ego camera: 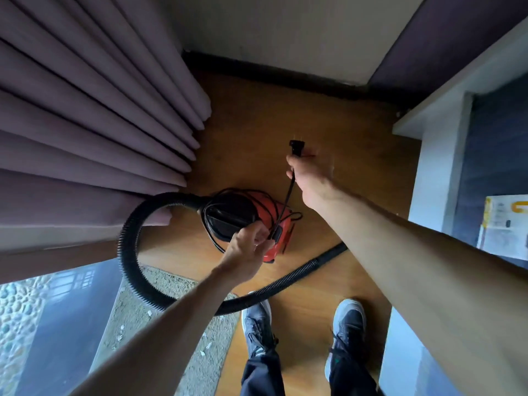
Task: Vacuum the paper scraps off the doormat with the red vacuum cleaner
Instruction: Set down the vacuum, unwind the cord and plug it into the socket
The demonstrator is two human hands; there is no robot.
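under the bare forearms, two shoes (350, 318) stand on the wood floor (257, 115). a black hose (128, 252) loops over the doormat (177, 284) and its paper scraps (149, 313). a curtain (85, 110) hangs beside the red vacuum cleaner (265, 212). the left hand (247, 247) pinches the cord (288, 195) at the cleaner; the right hand (307, 178), arm outstretched, grips it below the plug (296, 147).

Mauve pleated curtain (85, 110) left of left hand (245, 248). Glass pane (57, 304) below curtain, daylight dim. Wood floor (257, 115) beyond right hand (311, 178), dark skirting board (271, 71) under pale wall (285, 24). White shelf unit (428, 118) further right.
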